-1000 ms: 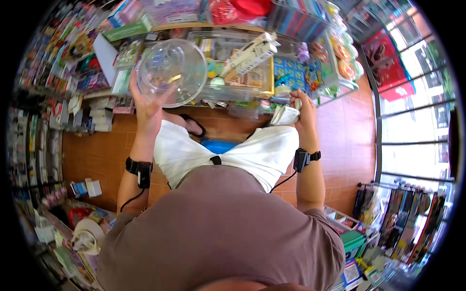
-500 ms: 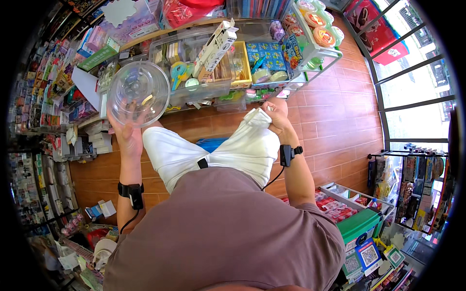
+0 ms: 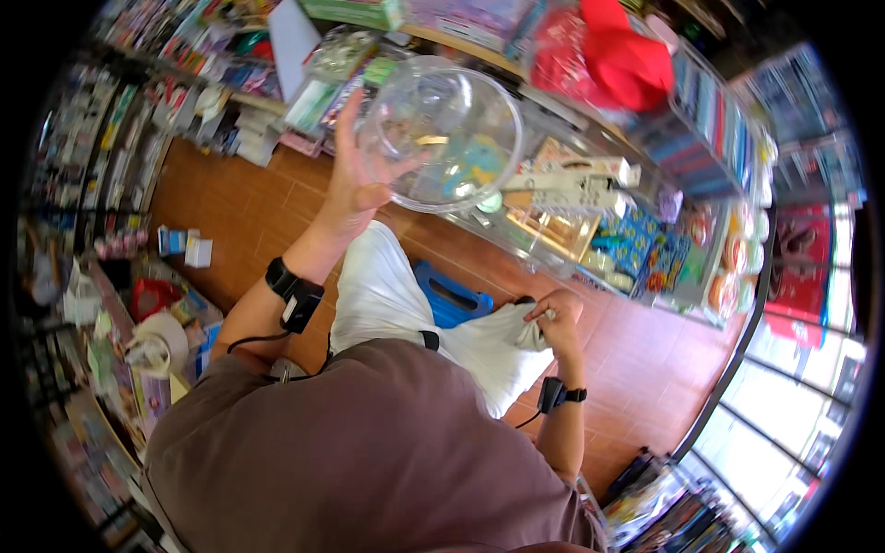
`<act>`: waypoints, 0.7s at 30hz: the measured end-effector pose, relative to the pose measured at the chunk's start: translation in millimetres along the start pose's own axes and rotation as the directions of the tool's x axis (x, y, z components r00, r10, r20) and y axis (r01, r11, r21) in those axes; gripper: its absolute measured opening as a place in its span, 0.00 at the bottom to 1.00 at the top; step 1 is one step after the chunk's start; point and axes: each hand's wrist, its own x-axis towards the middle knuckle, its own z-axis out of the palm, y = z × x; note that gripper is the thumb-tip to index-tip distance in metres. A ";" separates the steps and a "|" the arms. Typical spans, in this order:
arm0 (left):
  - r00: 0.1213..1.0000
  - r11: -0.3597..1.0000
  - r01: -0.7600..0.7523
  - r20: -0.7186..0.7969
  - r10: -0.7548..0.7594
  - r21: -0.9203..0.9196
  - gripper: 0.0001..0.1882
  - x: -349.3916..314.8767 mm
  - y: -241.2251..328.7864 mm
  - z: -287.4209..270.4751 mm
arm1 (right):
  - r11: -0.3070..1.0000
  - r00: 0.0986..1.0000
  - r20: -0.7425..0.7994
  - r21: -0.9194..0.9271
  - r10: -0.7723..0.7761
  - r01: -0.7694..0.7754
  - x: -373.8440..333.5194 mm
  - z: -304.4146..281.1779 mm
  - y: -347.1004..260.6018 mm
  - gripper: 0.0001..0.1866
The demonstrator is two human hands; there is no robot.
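Note:
A clear round plastic bowl (image 3: 442,138) is held up by my left hand (image 3: 355,192), its fingers around the near left side and partly seen through the wall. Through the plastic show blurred colours of the goods behind it. My right hand (image 3: 559,324) pinches the fabric of the white shorts (image 3: 376,290) at the hem, near my knee. A patterned white carton (image 3: 576,184) lies beyond the bowl, across the display trays.
A display of trays with a wooden box (image 3: 553,230) and blue packets (image 3: 629,232) runs along the far side. Red wrapped goods (image 3: 618,60) sit above it. A blue stool (image 3: 452,300) stands between my legs. Glass panes (image 3: 765,396) are at the right.
The view has turned to the right and blurred. My left hand still holds the bowl, now raised in front of the trays. My right hand keeps its grip on the shorts.

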 end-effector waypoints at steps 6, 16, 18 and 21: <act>0.994 0.986 0.072 -0.069 -0.084 -0.153 0.69 16.4 71.3 -9.3 | 0.958 0.989 0.149 -0.285 0.011 0.033 -18.1 16.0 -93.3 0.08; 0.940 0.993 -0.026 -0.340 -0.014 -0.112 0.66 -14.8 241.7 -77.8 | 0.792 0.908 0.313 -0.461 -0.278 0.401 -15.3 115.8 -345.6 0.05; 0.876 0.999 0.012 -0.482 -0.034 -0.050 0.66 -35.2 247.0 -112.9 | 0.746 0.880 0.370 -0.486 -0.297 0.456 -4.4 145.4 -383.7 0.05; 0.831 0.999 -0.034 -0.555 0.027 -0.003 0.66 -73.2 267.7 -146.4 | 0.709 0.842 0.419 -0.475 -0.338 0.521 19.4 185.6 -431.7 0.05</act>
